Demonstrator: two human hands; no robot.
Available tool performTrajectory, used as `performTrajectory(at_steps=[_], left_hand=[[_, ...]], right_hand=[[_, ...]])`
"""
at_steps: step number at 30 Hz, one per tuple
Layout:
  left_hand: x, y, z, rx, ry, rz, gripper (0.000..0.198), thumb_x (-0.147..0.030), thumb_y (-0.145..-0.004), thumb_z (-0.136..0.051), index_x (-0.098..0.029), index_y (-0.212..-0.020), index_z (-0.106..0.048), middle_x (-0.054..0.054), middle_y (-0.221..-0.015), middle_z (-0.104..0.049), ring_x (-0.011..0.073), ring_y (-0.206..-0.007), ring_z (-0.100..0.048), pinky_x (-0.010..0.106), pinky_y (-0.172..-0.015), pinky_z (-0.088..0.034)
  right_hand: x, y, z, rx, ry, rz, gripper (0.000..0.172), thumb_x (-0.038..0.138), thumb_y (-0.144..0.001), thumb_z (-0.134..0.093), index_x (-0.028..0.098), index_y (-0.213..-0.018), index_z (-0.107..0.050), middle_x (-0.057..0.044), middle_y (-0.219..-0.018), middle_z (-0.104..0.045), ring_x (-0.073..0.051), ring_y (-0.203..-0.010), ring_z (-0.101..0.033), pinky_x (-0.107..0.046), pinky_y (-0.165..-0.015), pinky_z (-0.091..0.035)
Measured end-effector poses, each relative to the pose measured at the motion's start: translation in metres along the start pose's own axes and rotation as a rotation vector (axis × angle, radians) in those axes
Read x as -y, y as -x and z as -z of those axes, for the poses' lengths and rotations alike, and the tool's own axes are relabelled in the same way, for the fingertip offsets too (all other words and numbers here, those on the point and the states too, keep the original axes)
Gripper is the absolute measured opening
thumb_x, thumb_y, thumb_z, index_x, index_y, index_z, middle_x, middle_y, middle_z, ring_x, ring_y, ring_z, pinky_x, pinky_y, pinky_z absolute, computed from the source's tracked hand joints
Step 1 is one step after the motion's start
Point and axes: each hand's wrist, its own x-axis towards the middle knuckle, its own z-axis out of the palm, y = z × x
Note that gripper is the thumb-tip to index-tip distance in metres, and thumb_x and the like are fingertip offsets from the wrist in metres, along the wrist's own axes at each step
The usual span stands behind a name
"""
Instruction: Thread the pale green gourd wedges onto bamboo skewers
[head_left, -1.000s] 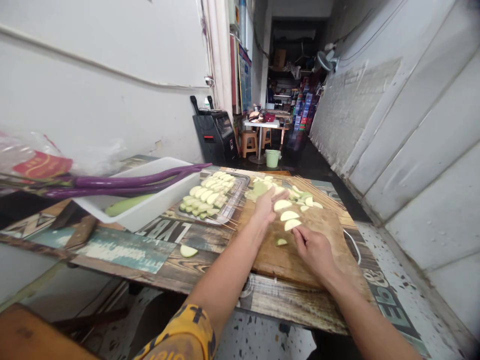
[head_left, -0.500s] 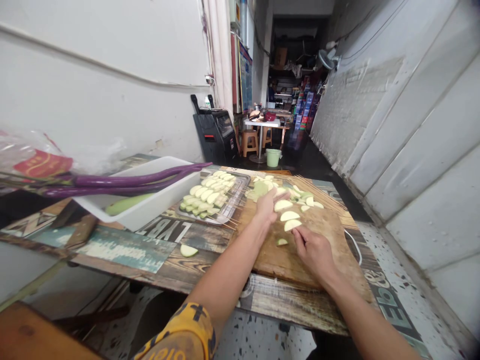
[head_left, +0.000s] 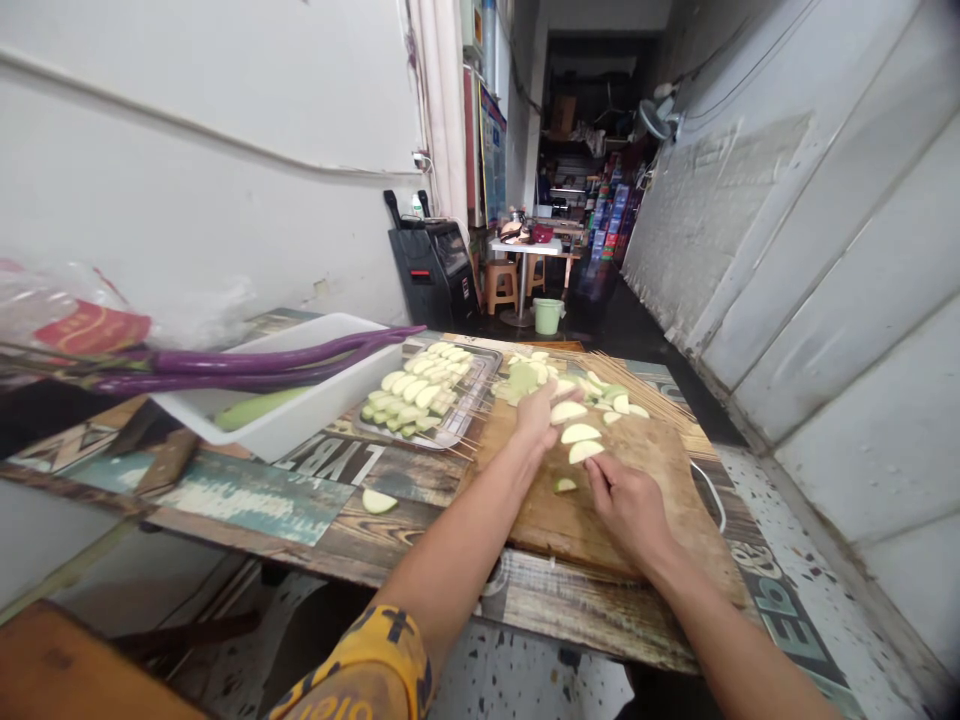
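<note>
My right hand (head_left: 630,500) is closed at the near end of a row of pale half-moon vegetable slices (head_left: 580,433), lined up as on a skewer; the stick itself is mostly hidden. At the far end of the row, my left hand (head_left: 538,415) is closed against a green-edged vegetable slice (head_left: 568,411), its fingers partly hidden behind it. Both hands are over a wooden cutting board (head_left: 630,470). A small end piece (head_left: 565,485) lies on the board between my arms. Loose cut slices (head_left: 525,375) are heaped beyond my left hand.
Left of the board, a metal tray (head_left: 457,428) carries finished skewers of slices. Farther left, long purple eggplants (head_left: 262,360) lie across a white bin (head_left: 277,430) with a light-green vegetable inside. Bare skewers (head_left: 645,385) lie behind the board. One slice (head_left: 379,501) rests on the table.
Almost nothing differs. The view has shifted slightly, and both hands keep their places at the row of slices.
</note>
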Motion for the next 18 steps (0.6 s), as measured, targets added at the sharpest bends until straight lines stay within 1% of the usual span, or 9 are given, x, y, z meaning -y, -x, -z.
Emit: performTrajectory(at_steps=[7,12,16,18], left_hand=[[0.0000,0.0019,-0.0024,-0.014,-0.007,-0.003,0.012,-0.017,-0.080,-0.047,-0.008,-0.075,-0.054,0.014,-0.068,-0.065,0.0195,-0.061,-0.064,0.031,-0.057,-0.051],[0.0022,0.0027,-0.0024,-0.011,-0.031,-0.006,0.012,-0.017,-0.079,-0.048,-0.008,-0.075,-0.055,0.013,-0.070,-0.065,0.0192,-0.061,-0.063,0.031,-0.057,-0.051],[0.0072,0.0038,-0.0029,0.008,-0.035,-0.034,0.010,-0.015,-0.077,-0.050,-0.007,-0.077,-0.057,0.013,-0.072,-0.065,0.0187,-0.065,-0.064,0.031,-0.061,-0.051],[0.0087,0.0041,-0.0029,0.023,-0.031,-0.054,0.012,-0.017,-0.077,-0.052,-0.007,-0.078,-0.057,0.013,-0.074,-0.066,0.0190,-0.067,-0.064,0.032,-0.062,-0.052]], right_hand=[[-0.0015,0.0008,-0.0005,0.012,-0.005,-0.001,0.032,0.029,-0.087,-0.037,0.016,-0.074,-0.062,-0.004,-0.057,-0.062,-0.013,-0.049,-0.054,-0.023,-0.050,-0.029],[-0.0017,0.0002,-0.0007,0.016,0.006,-0.005,0.033,0.029,-0.087,-0.036,0.016,-0.074,-0.063,-0.004,-0.057,-0.063,-0.014,-0.050,-0.054,-0.024,-0.050,-0.029],[-0.0035,-0.0015,-0.0026,0.009,-0.010,-0.023,0.032,0.029,-0.087,-0.036,0.016,-0.075,-0.063,-0.005,-0.060,-0.064,-0.014,-0.050,-0.054,-0.025,-0.050,-0.030],[-0.0051,-0.0025,-0.0040,0.007,-0.036,-0.040,0.031,0.029,-0.086,-0.037,0.016,-0.077,-0.064,-0.005,-0.061,-0.063,-0.015,-0.050,-0.054,-0.025,-0.051,-0.030]])
